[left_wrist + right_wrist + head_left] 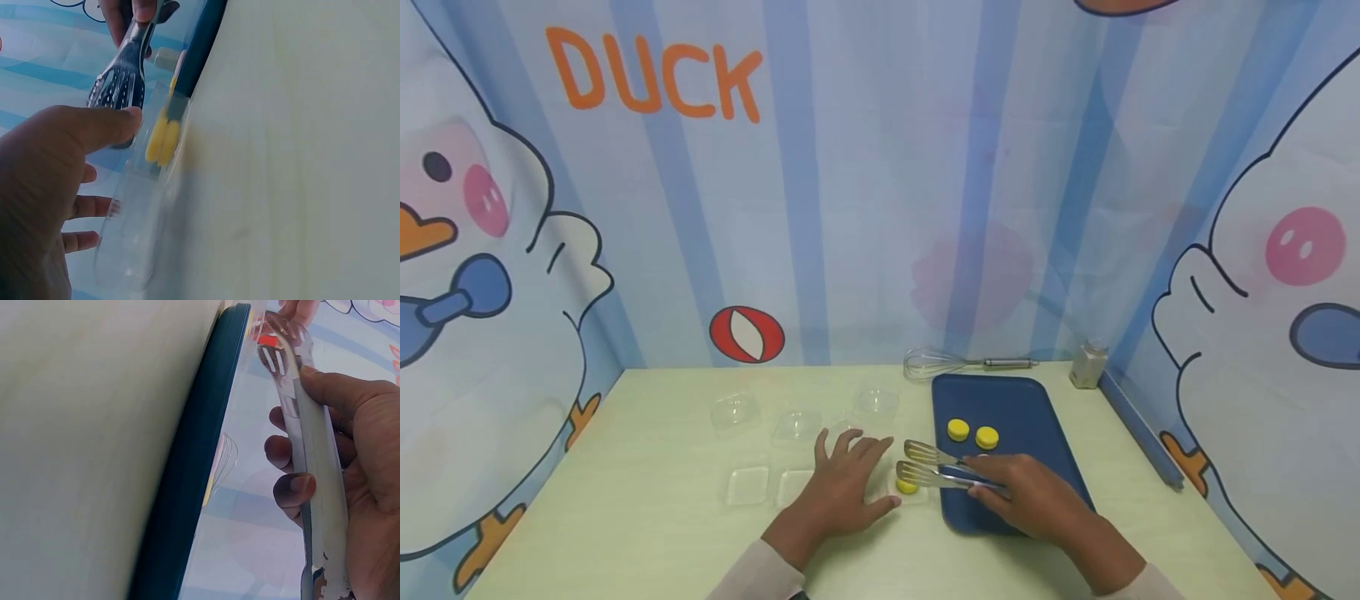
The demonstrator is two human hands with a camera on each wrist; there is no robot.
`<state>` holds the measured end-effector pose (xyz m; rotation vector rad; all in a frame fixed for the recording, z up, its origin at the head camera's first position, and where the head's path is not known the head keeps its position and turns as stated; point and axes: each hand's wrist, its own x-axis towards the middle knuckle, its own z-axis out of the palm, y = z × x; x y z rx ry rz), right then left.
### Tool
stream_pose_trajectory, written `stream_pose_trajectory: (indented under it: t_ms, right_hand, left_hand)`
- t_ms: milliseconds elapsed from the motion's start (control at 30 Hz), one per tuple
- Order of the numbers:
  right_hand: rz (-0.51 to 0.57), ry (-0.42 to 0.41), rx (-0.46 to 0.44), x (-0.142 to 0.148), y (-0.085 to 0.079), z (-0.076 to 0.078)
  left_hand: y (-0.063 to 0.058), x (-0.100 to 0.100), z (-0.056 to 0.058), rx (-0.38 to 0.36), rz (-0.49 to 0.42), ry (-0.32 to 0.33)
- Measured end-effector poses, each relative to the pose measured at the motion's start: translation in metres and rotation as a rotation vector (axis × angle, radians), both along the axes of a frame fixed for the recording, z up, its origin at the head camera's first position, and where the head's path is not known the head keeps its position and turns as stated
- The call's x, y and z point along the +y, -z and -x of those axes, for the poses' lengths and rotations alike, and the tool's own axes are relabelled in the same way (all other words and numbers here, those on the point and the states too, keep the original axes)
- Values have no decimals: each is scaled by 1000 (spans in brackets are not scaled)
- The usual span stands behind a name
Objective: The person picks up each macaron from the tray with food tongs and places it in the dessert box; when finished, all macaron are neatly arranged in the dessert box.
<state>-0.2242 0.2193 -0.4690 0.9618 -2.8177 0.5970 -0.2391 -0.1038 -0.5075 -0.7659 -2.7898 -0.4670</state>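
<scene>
My right hand grips metal tongs, thumb on one arm and fingers curled round the other. The slotted tong ends stand apart with nothing between them, over a clear plastic box. Inside that box lies a yellow macaron, on its side of the table left of the blue tray. My left hand hovers beside the box with fingers spread, partly covering other clear containers. On the tray sit two yellow macarons, one left and one right.
Clear plastic cups and flat clear lids or trays stand on the left half of the table. Behind the blue tray lies a whisk. A small grey box is at the back right, by a blue bar.
</scene>
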Motion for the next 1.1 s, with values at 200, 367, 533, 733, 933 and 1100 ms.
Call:
stream_pose_trajectory:
  t_ms: [200, 367, 533, 733, 933, 1100]
  right_hand:
    - [35, 14, -8, 11, -1, 0]
    - [72, 13, 17, 18, -2, -3]
    - [80, 56, 28, 24, 0, -4]
    - [92, 117, 11, 32, 1, -5]
    - [137, 139, 10, 36, 3, -7]
    - [155, 174, 36, 37, 4, -9]
  left_hand:
    - [-5, -16, -7, 107, 12, -30]
    - [-8, -33, -13, 162, 9, -67]
    - [-2, -49, -17, 165, 11, -115]
    - [5, -57, -19, 182, -56, -128]
    - [8, -59, -18, 153, -61, -137]
    - [8, -59, -18, 139, -61, -137]
